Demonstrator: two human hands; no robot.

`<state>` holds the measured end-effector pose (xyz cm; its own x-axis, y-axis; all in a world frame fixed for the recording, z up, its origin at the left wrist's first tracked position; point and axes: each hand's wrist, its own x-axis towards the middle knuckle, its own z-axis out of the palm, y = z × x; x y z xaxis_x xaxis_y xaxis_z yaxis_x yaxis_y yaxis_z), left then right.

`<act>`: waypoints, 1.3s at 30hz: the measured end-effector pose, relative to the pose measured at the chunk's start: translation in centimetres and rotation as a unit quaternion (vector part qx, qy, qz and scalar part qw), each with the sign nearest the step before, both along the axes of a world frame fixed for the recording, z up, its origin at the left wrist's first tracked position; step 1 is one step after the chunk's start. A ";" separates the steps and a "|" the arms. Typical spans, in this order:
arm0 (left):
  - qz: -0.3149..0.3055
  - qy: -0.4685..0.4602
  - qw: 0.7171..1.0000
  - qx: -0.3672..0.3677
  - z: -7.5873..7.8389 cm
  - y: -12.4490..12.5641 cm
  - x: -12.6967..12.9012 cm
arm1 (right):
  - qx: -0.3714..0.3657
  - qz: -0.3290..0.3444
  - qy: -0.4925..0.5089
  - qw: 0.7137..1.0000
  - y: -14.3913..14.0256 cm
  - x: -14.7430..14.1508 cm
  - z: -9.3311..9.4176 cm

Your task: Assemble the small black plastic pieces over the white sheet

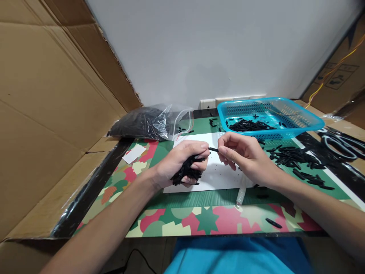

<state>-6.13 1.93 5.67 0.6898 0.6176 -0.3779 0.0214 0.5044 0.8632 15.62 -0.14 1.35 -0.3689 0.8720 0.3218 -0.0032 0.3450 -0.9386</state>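
We see the left hand (pixel 182 161) closed around a bundle (pixel 188 171) of short black pieces, held just above a white sheet (pixel 216 175) on the patterned mat (pixel 199 219). The bundle's ends stick out below the fist and toward the thumb side.

The right hand (pixel 242 154) pinches one black piece (pixel 213 149) between thumb and forefinger. This piece spans the small gap between the two hands, its left end at the left thumb tip. The other right fingers curl loosely; we see nothing else in them.

Behind the right hand stands a blue basket (pixel 308 123), with a layer of the same black pieces on its bottom. To the right of the right hand lies a loose pile (pixel 293 160) of pieces on the mat, and a single stray piece (pixel 273 223) lies near the front edge. A clear bag (pixel 148 122) full of black pieces lies behind the left hand, its mouth facing the sheet. Scissors (pixel 342 144) lie at the far right, well apart from both hands. A small white tube-like thing (pixel 241 192) lies under the right wrist; we cannot tell what it is. Cardboard (pixel 51 106) walls off the left side.
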 end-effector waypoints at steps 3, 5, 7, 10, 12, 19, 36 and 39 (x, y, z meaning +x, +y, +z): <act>0.036 -0.021 0.999 0.017 0.5 0.2 -0.3 | -0.013 -0.016 0.015 1.000 0.8 -0.7 -0.7; 0.075 -0.036 0.996 0.028 1.2 0.5 -0.7 | -0.003 -0.037 -0.023 0.999 1.2 -1.4 -1.1; 0.124 -0.062 0.989 0.047 2.0 0.8 -1.4 | 0.018 -0.027 -0.094 0.995 1.4 -2.1 -1.5; 0.188 -0.098 0.975 0.065 3.1 1.6 -2.7 | 0.050 0.012 -0.196 0.979 1.3 -2.5 -1.6; 0.220 -0.113 0.967 0.062 3.4 2.0 -3.4 | 0.060 0.020 -0.216 0.974 1.3 -2.5 -1.5; 0.201 -0.106 0.973 0.035 1.8 1.6 -2.1 | 0.093 -0.065 -0.126 0.986 1.1 -1.8 -0.5; 0.180 -0.095 0.979 -0.006 -0.4 0.8 0.2 | 0.181 -0.032 -0.131 0.974 -0.5 -3.5 -2.0; 0.196 -0.107 0.975 -0.009 -0.4 1.0 -0.1 | 0.200 -0.041 -0.141 0.969 -0.8 -3.2 -1.6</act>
<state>-6.22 2.98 5.23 0.4658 0.8446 -0.2639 -0.3559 0.4519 0.8180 12.44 -0.96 -0.21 -0.4271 0.7281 0.5361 0.2768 0.6697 -0.6891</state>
